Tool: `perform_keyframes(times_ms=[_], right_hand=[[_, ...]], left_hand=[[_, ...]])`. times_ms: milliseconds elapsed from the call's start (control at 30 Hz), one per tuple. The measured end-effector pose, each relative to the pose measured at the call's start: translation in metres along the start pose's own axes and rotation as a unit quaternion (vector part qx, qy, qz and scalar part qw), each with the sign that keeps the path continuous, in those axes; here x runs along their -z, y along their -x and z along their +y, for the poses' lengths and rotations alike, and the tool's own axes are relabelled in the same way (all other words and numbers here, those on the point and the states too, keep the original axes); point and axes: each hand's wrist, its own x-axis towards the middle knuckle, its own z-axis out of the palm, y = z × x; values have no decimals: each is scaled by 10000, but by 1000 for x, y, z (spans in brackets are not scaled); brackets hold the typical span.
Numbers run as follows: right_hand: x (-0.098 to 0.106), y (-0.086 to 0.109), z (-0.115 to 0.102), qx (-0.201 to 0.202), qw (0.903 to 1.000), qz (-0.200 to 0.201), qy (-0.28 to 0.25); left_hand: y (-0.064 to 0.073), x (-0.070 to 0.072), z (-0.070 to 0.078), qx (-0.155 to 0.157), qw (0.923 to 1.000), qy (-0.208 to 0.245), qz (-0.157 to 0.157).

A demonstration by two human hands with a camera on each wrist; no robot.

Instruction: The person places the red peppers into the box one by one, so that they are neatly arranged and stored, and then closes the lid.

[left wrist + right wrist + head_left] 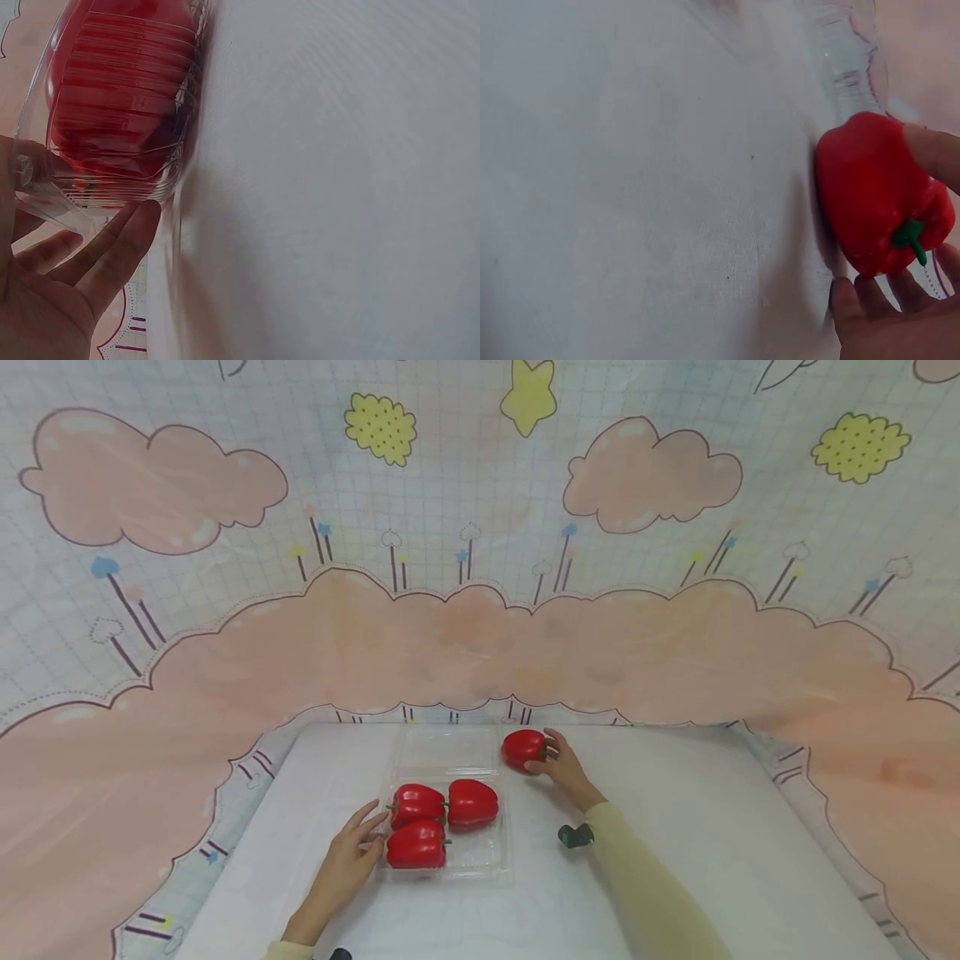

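Against the left side of a clear plastic clamshell container rests my left hand, its fingers spread. In the left wrist view its straight fingertips touch the ribbed wall, with red showing through. Three red bell peppers lie in the base: one upper left, one upper right and one lower left. Back right of the container, my right hand holds another red bell pepper between thumb and fingers, close over the table. Its green stem points toward the palm.
The container's clear lid lies open behind the base, just left of the held pepper. Both stand on a white table. A patterned cloth hangs behind and around the table.
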Motion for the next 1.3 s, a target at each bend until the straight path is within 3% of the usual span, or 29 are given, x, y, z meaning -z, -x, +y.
perform_keyframes(times_ms=[433,767,1300], right_hand=[[-4,-4,-2,76,9962,202,844],[5,-8,0,-72,9960,417,792],[23,3,-4,172,9924,551,1087]], left_hand=[[-2,-1,-3,-85,9999,-49,-47],[-4,-1,-7,-112,9999,-115,-25],[-3,1,-4,-17,9999,-108,-103]])
